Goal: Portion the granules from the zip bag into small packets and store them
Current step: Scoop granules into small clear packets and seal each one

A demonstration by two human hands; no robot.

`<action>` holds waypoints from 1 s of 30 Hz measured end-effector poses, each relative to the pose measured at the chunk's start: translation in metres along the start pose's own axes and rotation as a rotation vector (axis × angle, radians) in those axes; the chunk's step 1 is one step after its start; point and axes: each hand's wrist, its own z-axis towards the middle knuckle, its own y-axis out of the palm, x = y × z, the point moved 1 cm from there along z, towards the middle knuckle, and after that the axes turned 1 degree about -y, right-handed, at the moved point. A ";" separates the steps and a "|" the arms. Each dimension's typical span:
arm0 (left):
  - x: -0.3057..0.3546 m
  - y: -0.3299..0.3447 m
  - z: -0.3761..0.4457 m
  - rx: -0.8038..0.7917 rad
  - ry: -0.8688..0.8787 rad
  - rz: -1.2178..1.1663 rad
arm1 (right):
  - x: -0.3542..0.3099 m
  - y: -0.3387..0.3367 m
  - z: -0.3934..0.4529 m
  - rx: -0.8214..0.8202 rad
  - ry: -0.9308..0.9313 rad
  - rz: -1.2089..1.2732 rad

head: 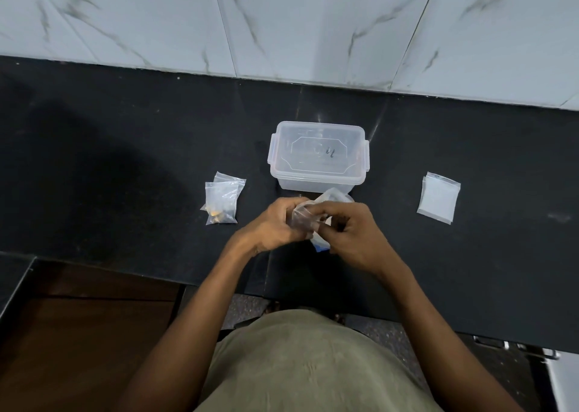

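Note:
Both hands meet just in front of the clear lidded box (318,156) on the black counter. My left hand (274,225) and my right hand (351,230) pinch a small clear packet (302,217) between them; dark contents show faintly through it. Under my right hand lies the larger zip bag (335,196), partly hidden, with a blue bit at its near end. Two filled small packets (223,200) with brownish granules lie to the left. A stack of empty white packets (438,197) lies to the right.
The black counter (125,161) runs along a white marbled tile wall (282,20). Its near edge is just below my wrists, with a brown cabinet front at lower left. The box's lid is closed with its side clips down.

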 end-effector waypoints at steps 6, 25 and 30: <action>-0.012 0.022 0.006 0.506 -0.212 -0.060 | 0.016 -0.016 -0.018 0.453 0.055 -0.509; -0.010 0.073 0.022 0.563 -0.541 -0.351 | 0.044 -0.013 -0.022 0.320 0.203 -0.677; -0.008 0.067 0.023 0.645 -0.535 -0.742 | 0.043 -0.014 -0.023 0.216 0.219 -0.674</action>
